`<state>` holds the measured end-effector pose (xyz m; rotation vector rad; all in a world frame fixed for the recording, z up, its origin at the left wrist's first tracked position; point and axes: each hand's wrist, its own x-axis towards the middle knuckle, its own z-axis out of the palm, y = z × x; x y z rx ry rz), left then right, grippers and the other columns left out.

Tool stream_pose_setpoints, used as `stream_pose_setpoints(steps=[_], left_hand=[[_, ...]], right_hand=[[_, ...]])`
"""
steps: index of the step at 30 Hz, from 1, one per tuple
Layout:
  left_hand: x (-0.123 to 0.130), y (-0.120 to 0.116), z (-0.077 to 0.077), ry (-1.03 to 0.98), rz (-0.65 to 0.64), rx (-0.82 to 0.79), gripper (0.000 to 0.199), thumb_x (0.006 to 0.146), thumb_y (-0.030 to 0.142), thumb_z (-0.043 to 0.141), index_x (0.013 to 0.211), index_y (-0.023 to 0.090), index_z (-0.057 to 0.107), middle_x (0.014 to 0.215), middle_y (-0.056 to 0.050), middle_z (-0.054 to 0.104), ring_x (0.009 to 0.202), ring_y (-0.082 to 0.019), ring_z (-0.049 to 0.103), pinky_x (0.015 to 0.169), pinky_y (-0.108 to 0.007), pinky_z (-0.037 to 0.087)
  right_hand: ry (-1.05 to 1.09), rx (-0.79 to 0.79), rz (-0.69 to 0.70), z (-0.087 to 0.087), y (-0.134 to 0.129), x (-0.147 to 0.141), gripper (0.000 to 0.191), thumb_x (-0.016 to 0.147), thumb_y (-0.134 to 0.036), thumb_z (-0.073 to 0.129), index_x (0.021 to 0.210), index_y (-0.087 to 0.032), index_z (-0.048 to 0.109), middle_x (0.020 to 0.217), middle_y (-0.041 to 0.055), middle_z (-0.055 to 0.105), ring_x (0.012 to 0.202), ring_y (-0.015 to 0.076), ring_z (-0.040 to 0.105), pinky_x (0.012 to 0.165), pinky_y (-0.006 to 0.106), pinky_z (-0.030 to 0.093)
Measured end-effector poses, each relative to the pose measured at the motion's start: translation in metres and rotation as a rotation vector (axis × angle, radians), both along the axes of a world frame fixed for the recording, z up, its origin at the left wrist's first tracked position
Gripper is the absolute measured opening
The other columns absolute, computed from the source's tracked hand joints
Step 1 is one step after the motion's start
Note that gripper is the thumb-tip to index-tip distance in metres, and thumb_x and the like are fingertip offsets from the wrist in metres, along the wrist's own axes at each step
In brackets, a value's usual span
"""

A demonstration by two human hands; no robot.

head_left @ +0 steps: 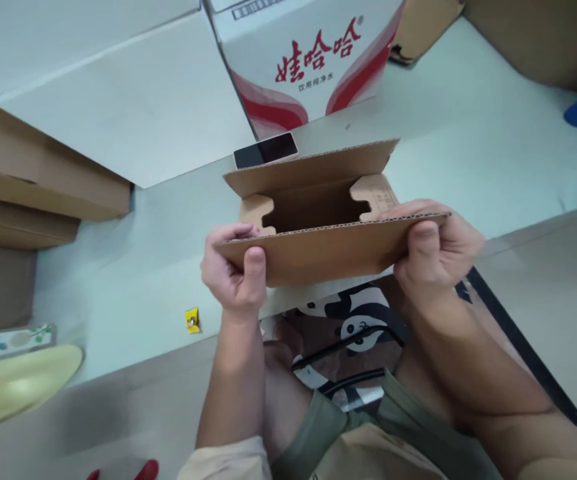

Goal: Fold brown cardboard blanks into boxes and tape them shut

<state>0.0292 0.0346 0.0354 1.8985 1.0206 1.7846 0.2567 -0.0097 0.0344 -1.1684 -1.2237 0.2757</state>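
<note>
Box runs long axis left to right at the near edge of the bench, left hand and right hand fingers pinching its near flap, far flap beyond both.

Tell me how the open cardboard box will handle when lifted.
The cardboard box is probably fairly stiff: its corrugated front edge runs nearly straight between the left hand and right hand. Its flaps, standing open, would likely swing if pushed. It may be light for its size, given thin board, though the dark interior could hide contents.
</note>
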Motion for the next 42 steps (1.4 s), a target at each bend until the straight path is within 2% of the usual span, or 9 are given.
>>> stream_pose_setpoints(steps=[5,8,17,20,23,26,33,37,42], left_hand=[[0.001,-0.003,0.003,0.034,0.026,-0.067,0.033,0.093,0.049,0.065,0.108,0.020,0.068,0.100,-0.003,0.067,0.091,-0.017,0.064,0.081,-0.030,0.050],[-0.002,-0.007,-0.003,0.044,-0.035,-0.087,0.039,0.089,0.048,0.069,0.118,0.021,0.066,0.105,-0.004,0.067,0.095,-0.018,0.064,0.084,-0.031,0.050],[-0.012,-0.014,-0.012,0.059,-0.117,-0.067,0.034,0.093,0.040,0.066,0.125,0.027,0.061,0.085,0.002,0.062,0.075,-0.012,0.061,0.075,-0.026,0.049],[-0.012,-0.010,-0.016,0.064,-0.060,-0.065,0.051,0.090,0.045,0.068,0.137,0.032,0.052,0.118,-0.005,0.062,0.106,-0.019,0.062,0.087,-0.031,0.052],[-0.013,-0.005,-0.019,0.105,-0.053,-0.120,0.071,0.087,0.060,0.065,0.149,0.037,0.038,0.157,-0.008,0.037,0.147,-0.030,0.038,0.109,-0.042,0.047],[-0.015,-0.004,-0.019,0.144,-0.096,-0.186,0.075,0.089,0.065,0.057,0.153,0.039,0.029,0.158,-0.009,0.038,0.149,-0.031,0.038,0.116,-0.048,0.042],[-0.023,-0.002,-0.006,0.350,-0.201,-0.034,0.029,0.093,0.047,0.061,0.116,0.032,0.068,0.116,-0.003,0.061,0.120,-0.025,0.060,0.126,-0.057,0.028],[-0.026,-0.007,0.001,0.492,-0.241,-0.085,0.066,0.077,0.064,0.074,0.133,0.030,0.059,0.128,-0.009,0.053,0.131,-0.033,0.052,0.126,-0.062,0.022],[-0.042,-0.005,-0.005,0.544,-0.201,-0.145,0.072,0.073,0.059,0.081,0.135,0.031,0.059,0.137,-0.012,0.051,0.134,-0.032,0.051,0.115,-0.053,0.043]], right_hand=[[-0.020,-0.007,-0.011,-0.013,0.009,0.014,0.042,0.096,-0.056,0.051,0.133,-0.034,0.053,0.132,0.0056,0.061,0.124,0.0256,0.062,0.098,0.045,0.057],[-0.080,-0.132,0.061,-0.034,0.019,0.020,0.050,0.098,-0.057,0.044,0.144,-0.038,0.039,0.135,0.0053,0.059,0.125,0.0249,0.061,0.099,0.047,0.057],[-0.079,-0.060,0.039,-0.037,0.008,0.019,0.035,0.098,-0.053,0.045,0.117,-0.032,0.066,0.114,0.0062,0.070,0.115,0.0294,0.066,0.100,0.052,0.054],[-0.074,-0.085,-0.002,-0.033,0.008,0.017,0.035,0.097,-0.053,0.049,0.120,-0.032,0.065,0.116,0.0061,0.069,0.113,0.0289,0.067,0.100,0.051,0.055],[-0.066,-0.136,0.000,-0.031,0.008,0.013,0.048,0.094,-0.056,0.053,0.137,-0.035,0.054,0.137,0.0068,0.062,0.124,0.0295,0.062,0.105,0.050,0.054],[-0.082,-0.187,0.011,-0.030,0.007,0.010,0.057,0.094,-0.061,0.048,0.145,-0.037,0.044,0.146,0.0074,0.055,0.130,0.0297,0.060,0.107,0.050,0.054],[-0.061,-0.157,0.018,-0.026,0.006,0.007,0.049,0.094,-0.059,0.049,0.137,-0.036,0.055,0.157,0.0046,0.043,0.151,0.0329,0.038,0.122,0.059,0.038],[-0.060,-0.162,0.034,-0.023,0.005,0.008,0.038,0.095,-0.057,0.050,0.114,-0.030,0.069,0.153,0.0067,0.050,0.149,0.0338,0.041,0.124,0.062,0.033],[0.039,-0.096,0.103,-0.035,0.008,0.014,0.049,0.097,-0.061,0.042,0.135,-0.034,0.058,0.151,0.0049,0.053,0.144,0.0301,0.049,0.121,0.058,0.040]])
